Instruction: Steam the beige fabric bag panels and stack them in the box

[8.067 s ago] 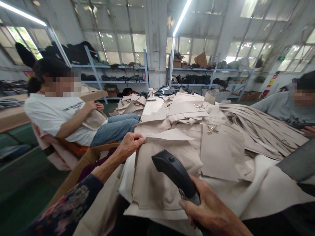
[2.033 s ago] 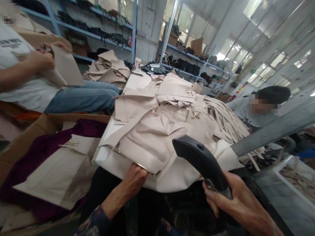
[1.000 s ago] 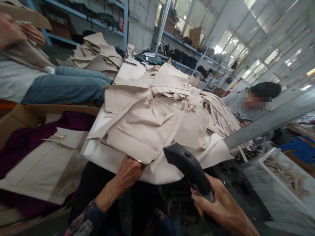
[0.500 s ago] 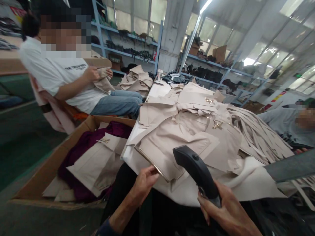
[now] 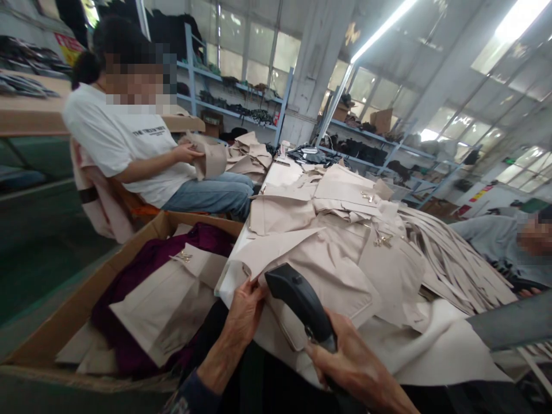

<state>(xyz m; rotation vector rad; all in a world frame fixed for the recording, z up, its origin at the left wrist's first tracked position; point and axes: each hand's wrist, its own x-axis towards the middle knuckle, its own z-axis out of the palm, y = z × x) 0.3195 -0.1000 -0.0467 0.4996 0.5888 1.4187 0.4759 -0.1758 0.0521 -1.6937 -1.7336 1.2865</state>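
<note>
My left hand is closed, pinching the edge of a beige panel that looks like leather or thick fabric. A corner of the panel is lifted and folded back there. In my right hand is a black curved handheld tool with a small button on top. Its blunt tip sits just right of my left fingertips, close to the panel edge; I cannot tell if they touch. Beneath lies a beige piece with stitched edges, spread on the white-covered table.
A cardboard box at left holds purple cloth and beige panels with gold hardware. Beige strips pile up at right. A co-worker in a white shirt sits beyond the box; another person is at far right.
Both hands have moved left and the black tool has come up to my left fingers. The panel edge is now lifted and folded over. The co-worker's beige piece has shifted.
</note>
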